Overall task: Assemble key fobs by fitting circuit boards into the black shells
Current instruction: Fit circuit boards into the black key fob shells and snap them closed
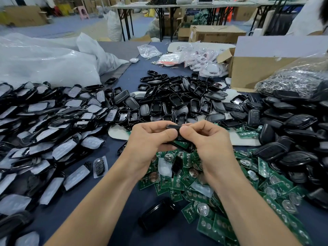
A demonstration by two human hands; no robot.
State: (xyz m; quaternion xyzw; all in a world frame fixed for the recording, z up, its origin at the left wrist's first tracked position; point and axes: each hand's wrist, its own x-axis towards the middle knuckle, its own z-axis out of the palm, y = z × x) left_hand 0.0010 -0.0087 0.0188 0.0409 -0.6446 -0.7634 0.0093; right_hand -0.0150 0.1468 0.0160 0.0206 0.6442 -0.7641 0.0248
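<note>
**Both hands pinch one black shell over the heap of boards**

The left hand (147, 142) and right hand (211, 141) meet in mid-air above the tabletop (134, 71). Their fingers (168, 134) are curled in and clamped on the same black shell (174, 126), left thumb and right thumb tip to tip on its near face. Just under the thumbs a green circuit board (181, 143) shows inside the shell's lower part. The hands hide whether it is fully seated.

Directly below the fingers, and spreading out to their right, lies a loose heap of green boards (276, 185), many with a round silver cell on top. Nearer than the fingers, between the two forearms, a single glossy black case (158, 215) lies on the cloth.

Beyond the fingers is a pile of open shell halves (177, 100), hollow sides mostly up. To the right of the fingers, closed black covers (292, 139) are piled against the boards. To the left, a wide spread of fobs in clear wrappers (53, 121) covers the cloth. One wrapped fob (100, 166) lies apart from the spread, near the left wrist, button side up.

Farther off, past the shell halves, stand a cardboard box (257, 68), a clear bag of metal rings (292, 80) and large plastic bags (44, 59).
</note>
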